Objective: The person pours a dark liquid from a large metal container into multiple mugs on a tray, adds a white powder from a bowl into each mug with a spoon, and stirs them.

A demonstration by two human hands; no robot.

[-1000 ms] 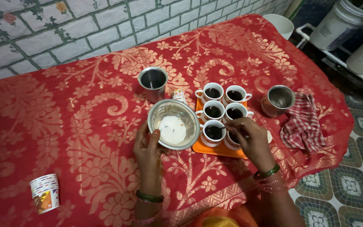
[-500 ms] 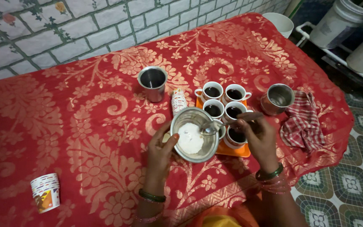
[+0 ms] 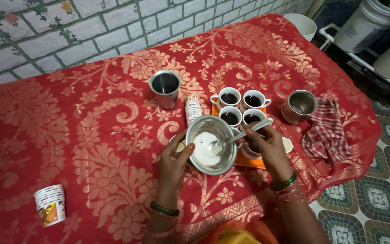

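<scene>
On the red patterned table (image 3: 91, 135), the left hand (image 3: 175, 159) grips a steel bowl (image 3: 211, 144); the right hand (image 3: 267, 144) pinches a spoon (image 3: 233, 139), its handle running far-right and its scoop dipped left into white powder.

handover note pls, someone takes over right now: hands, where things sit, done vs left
Left hand: tilts the steel bowl of white powder by its rim.
Right hand: holds a spoon, tip in the powder.
White cups of dark drink stand on the orange tray behind the bowl.
Done: cups filled.
Left: a spoonful is not yet lifted out; which cups already got powder can't be told.
</scene>
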